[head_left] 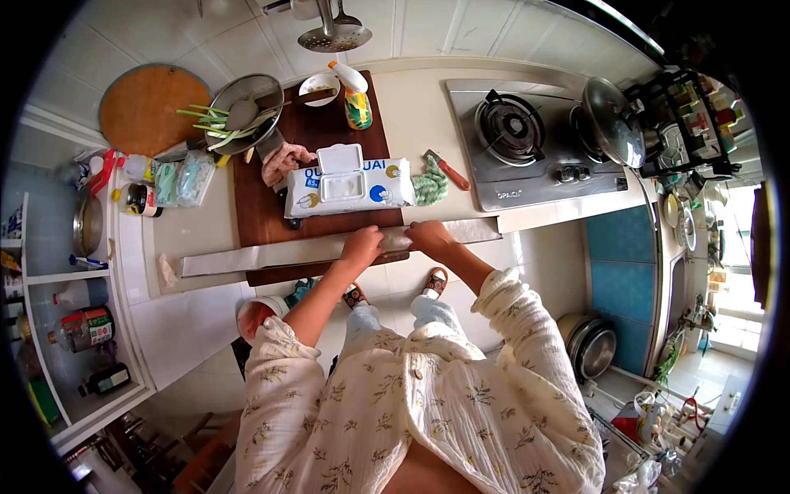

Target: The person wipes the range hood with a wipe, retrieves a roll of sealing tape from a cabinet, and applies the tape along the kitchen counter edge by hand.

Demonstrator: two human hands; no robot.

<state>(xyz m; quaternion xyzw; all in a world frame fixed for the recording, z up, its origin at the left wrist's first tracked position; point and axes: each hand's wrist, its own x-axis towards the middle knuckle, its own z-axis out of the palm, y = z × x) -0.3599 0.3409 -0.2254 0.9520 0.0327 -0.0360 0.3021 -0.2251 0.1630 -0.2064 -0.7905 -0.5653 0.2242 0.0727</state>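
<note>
Both hands hold a long, pale, flat metallic-looking strip (288, 251) that runs level along the counter's front edge. My left hand (362, 247) is closed on it near its middle. Close beside it on the right, my right hand (429, 239) also grips the strip, fingers bent over it. Just behind the hands, a pack of wipes (374, 198) with its white lid raised lies on a dark brown board (321, 224). A green and white cloth (430, 183) and a red-handled scraper (449, 170) lie right of the pack.
Behind are a spray bottle (356, 107), a bowl (319, 86), a pinkish cloth (285, 161) and a pan with green onions (247, 115). A gas stove (535, 140) stands on the right. Bottles (141, 200) and a round wooden board (152, 107) are at left.
</note>
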